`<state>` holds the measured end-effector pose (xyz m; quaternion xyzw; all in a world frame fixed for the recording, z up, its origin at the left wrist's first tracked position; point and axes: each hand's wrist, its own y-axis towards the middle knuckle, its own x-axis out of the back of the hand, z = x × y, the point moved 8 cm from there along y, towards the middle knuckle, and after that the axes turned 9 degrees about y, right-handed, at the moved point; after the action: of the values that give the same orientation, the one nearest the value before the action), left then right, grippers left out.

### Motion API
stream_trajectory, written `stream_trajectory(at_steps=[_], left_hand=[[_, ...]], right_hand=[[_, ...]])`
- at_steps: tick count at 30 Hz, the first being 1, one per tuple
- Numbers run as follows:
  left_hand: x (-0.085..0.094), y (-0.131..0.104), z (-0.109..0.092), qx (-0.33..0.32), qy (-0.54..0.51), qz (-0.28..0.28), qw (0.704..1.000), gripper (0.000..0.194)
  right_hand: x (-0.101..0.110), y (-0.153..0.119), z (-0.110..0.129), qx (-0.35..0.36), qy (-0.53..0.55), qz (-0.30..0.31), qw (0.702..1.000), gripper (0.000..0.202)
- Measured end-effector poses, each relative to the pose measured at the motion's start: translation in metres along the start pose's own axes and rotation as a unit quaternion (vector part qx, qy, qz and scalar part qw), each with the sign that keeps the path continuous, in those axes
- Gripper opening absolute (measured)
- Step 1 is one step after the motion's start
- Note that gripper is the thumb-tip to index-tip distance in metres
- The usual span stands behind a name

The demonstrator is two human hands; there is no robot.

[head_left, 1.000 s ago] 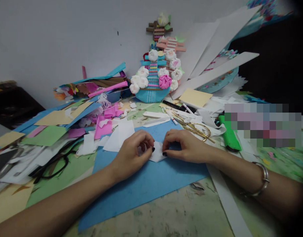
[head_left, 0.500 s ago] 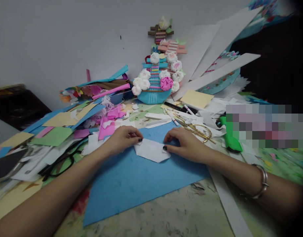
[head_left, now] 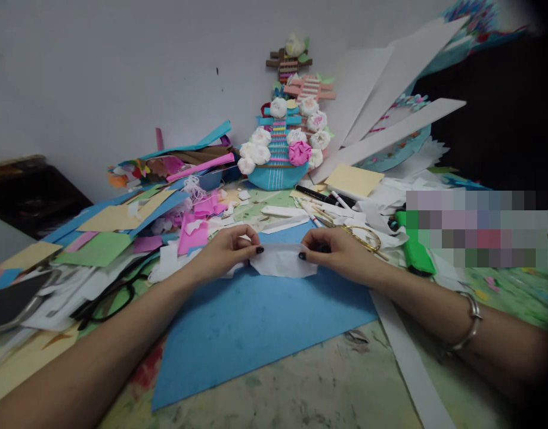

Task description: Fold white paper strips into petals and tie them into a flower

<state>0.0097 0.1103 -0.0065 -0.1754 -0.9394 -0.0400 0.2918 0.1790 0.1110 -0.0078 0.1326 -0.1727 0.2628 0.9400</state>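
Note:
A small piece of white paper (head_left: 283,262) is stretched between my two hands above a blue sheet (head_left: 256,333). My left hand (head_left: 232,251) pinches its upper left corner between thumb and fingers. The upper right corner is pinched by my right hand (head_left: 330,253), whose arm wears a silver bracelet. The blue sheet lies on the stained table (head_left: 274,393), and its far edge shows beyond the hands.
Paper instruments with crumpled paper flowers (head_left: 278,149) lean at the wall. Gold scissors (head_left: 365,237), a green object (head_left: 417,250) and markers lie right; black glasses (head_left: 110,301), a phone (head_left: 18,301) and coloured papers (head_left: 95,247) are left.
The white paper has been raised and its top edge pulled level, with its face tilted. My right hand has shifted slightly and now pinches the paper's upper corner.

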Motion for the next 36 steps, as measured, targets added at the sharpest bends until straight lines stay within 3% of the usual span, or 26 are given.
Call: stream_trajectory(at_steps=[4,13,36], left_hand=[[0.003,-0.001,0.006,0.038,-0.039,-0.032,0.998,0.021],[0.008,0.002,0.019,0.025,-0.212,-0.049,0.976,0.025],[0.009,0.003,0.019,0.022,-0.142,-0.059,0.988,0.023]], right_hand=[[0.007,0.003,-0.014,-0.043,0.113,-0.013,0.993,0.014],[0.018,-0.001,-0.012,-0.062,0.192,-0.072,0.977,0.016],[0.018,-0.002,-0.011,-0.075,0.201,-0.078,0.974,0.013]])
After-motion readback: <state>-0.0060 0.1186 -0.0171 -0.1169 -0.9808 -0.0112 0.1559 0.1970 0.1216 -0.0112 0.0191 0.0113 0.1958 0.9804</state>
